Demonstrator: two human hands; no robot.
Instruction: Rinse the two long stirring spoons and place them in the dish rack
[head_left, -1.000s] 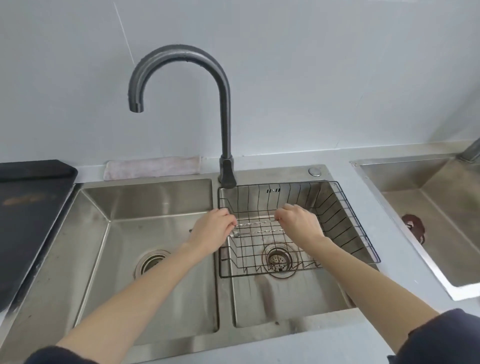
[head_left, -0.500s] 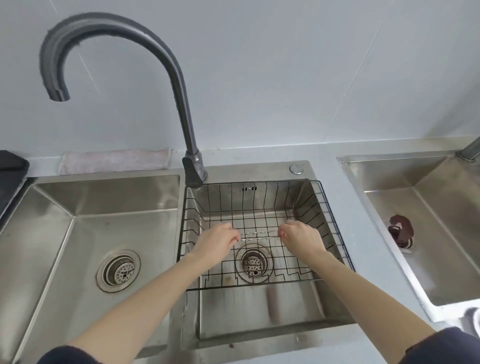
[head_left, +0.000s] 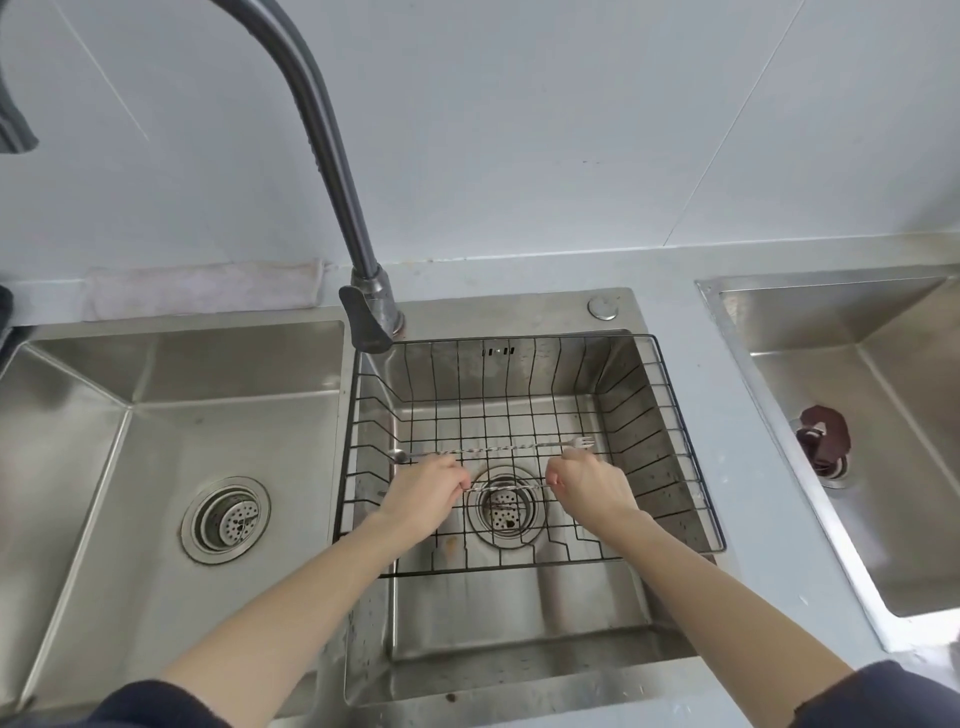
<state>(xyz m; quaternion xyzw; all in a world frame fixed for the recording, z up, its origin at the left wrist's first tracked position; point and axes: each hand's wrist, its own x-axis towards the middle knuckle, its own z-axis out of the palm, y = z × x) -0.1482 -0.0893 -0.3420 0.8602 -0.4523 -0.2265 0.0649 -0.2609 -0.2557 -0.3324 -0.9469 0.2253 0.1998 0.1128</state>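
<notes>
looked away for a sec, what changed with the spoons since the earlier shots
One spoon now lies alone across the rack, let go by both hands. The left hand and right hand have drawn back, pinching only the second spoon at its ends. Rack unmoved.

Both hands pinch one stirring spoon (head_left: 506, 487) low inside the dish rack (head_left: 670, 410), whose wire walls close in left, right and beyond the grip, a second spoon (head_left: 493, 450) lying just beyond; only upward is open.
</notes>
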